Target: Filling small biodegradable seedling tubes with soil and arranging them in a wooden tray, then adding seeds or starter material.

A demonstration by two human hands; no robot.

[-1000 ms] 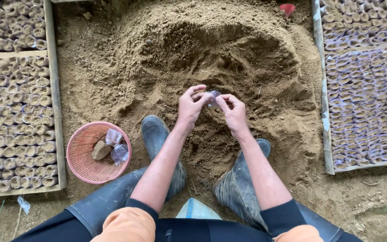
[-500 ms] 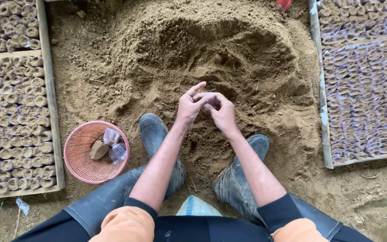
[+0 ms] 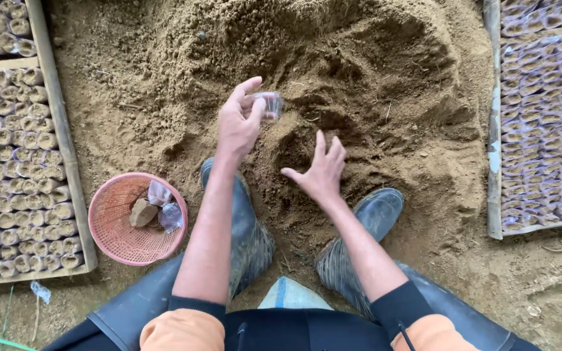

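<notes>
My left hand (image 3: 239, 123) pinches a small clear plastic seedling bag (image 3: 268, 104) between thumb and fingers, held just above a big heap of sandy soil (image 3: 359, 71). My right hand (image 3: 322, 170) hovers lower, fingers spread and empty, over a scooped hollow in the soil in front of my rubber boots (image 3: 372, 214).
A pink plastic basket (image 3: 115, 237) with a stone and crumpled bags sits at my left. Wooden-framed beds of filled seedling bags lie on the left (image 3: 14, 169) and on the right (image 3: 544, 123). A pale sack edge (image 3: 291, 296) shows between my knees.
The hands were together on the little bag over the soil; now they have parted. The left hand keeps the bag and has lifted; the right hand has let go and spread open.
</notes>
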